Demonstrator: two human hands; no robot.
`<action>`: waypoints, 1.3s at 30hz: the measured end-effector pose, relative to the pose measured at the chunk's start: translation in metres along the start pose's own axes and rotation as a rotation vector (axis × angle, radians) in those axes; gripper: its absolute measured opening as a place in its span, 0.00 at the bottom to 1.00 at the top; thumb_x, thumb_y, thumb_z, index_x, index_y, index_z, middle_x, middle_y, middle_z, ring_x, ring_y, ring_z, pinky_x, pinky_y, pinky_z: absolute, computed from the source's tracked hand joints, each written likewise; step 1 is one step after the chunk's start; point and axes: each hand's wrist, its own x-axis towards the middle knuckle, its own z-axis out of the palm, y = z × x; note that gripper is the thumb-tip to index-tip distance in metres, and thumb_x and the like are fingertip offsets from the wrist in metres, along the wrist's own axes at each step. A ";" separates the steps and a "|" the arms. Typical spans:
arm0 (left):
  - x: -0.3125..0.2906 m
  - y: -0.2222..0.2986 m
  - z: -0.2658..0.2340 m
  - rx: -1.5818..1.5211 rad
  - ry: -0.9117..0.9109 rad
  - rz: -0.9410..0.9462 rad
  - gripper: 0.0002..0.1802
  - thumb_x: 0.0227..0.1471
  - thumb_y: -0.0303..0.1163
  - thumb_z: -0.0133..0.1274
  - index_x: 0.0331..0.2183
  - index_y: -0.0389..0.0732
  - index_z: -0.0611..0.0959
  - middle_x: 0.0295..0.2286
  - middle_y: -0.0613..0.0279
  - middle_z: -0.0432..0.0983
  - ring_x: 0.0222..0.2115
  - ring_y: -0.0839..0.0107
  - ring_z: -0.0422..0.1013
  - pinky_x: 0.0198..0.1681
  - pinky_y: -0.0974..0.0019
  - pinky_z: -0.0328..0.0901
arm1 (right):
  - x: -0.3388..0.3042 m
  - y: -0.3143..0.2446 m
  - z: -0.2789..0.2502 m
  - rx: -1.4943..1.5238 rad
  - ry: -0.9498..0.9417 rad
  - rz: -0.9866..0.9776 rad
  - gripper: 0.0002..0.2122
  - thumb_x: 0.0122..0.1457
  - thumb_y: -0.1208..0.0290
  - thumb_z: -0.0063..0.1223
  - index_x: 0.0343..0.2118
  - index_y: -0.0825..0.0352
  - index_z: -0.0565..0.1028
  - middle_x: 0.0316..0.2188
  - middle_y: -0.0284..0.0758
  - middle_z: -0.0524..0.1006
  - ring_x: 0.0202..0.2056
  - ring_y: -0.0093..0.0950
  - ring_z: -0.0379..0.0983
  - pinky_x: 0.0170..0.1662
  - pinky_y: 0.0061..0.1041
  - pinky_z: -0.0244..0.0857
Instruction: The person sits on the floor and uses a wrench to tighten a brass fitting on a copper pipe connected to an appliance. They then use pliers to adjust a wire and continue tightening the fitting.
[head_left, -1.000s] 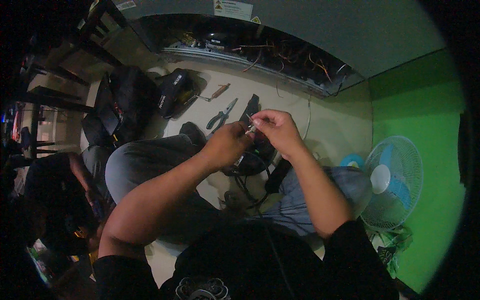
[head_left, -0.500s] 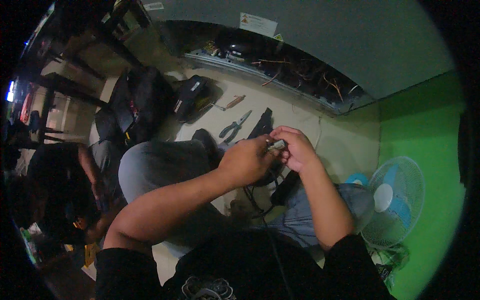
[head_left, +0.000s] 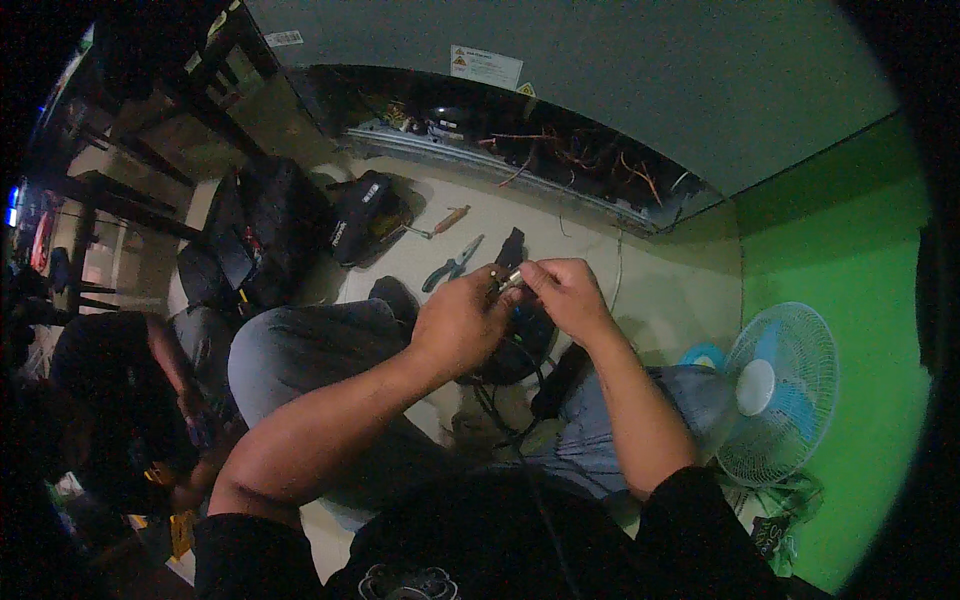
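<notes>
Between my hands is a small silvery metal piece (head_left: 513,280), too blurred for me to tell its kind. My left hand (head_left: 462,320) is closed round its near end, fingers curled. My right hand (head_left: 568,298) pinches the other end with thumb and fingers. Below them a dark rounded object (head_left: 530,350) lies on the floor between my legs, partly covered by my hands. A black cable (head_left: 490,405) loops down from there toward my lap. Just beyond my left hand lie pliers (head_left: 454,264) with dark grips, and farther off a tool with a brown handle (head_left: 451,220).
A large grey appliance (head_left: 620,90) stands ahead, its open base showing copper tubes (head_left: 640,180). Black bags (head_left: 265,225) lie on the floor at left, near dark furniture legs. Another person (head_left: 110,390) sits at lower left. A white fan (head_left: 780,395) stands right by the green wall.
My view has shifted, so most things sit further left and lower. My right thumb now lies over the metal piece, and the piece has turned between my fingers.
</notes>
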 end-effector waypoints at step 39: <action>0.024 -0.013 -0.007 -0.323 -0.090 -0.180 0.24 0.62 0.48 0.52 0.35 0.32 0.80 0.23 0.67 0.71 0.24 0.77 0.65 0.26 0.68 0.60 | -0.101 0.145 0.198 -0.453 -1.347 0.014 0.10 0.50 0.66 0.56 0.34 0.60 0.81 0.32 0.37 0.81 0.31 0.34 0.77 0.38 0.37 0.70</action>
